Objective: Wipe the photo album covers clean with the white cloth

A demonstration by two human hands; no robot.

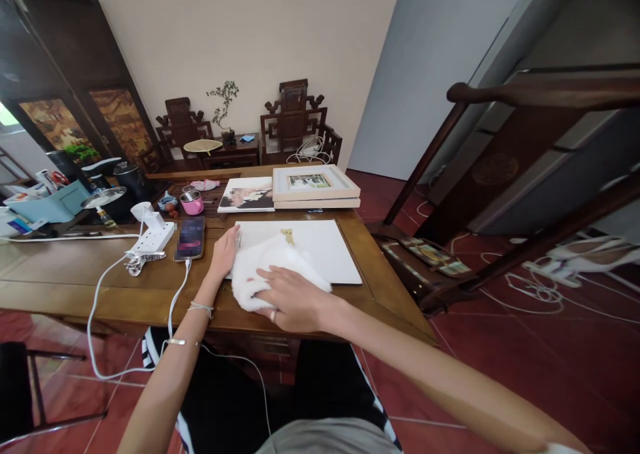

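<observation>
A flat white rectangular panel [333, 251] lies near the front edge of the wooden table, with a small gold-coloured piece [287, 235] at its upper middle. Over its left and front part is spread a fluffy white cloth [250, 284], which droops past the panel's near edge. My right hand [290, 297] presses on this cloth, fingers bent into its folds. At the panel's left edge, my left hand [225, 251] grips the side near the far corner; its fingertips are partly hidden.
Behind the panel are stacked picture frames [316, 191] and a photo print [246, 194]. On the left lie a phone [190, 239] on a cable, a power strip [153, 237] and a pink cup [192, 202]. A wooden chair [500, 167] stands right of the table.
</observation>
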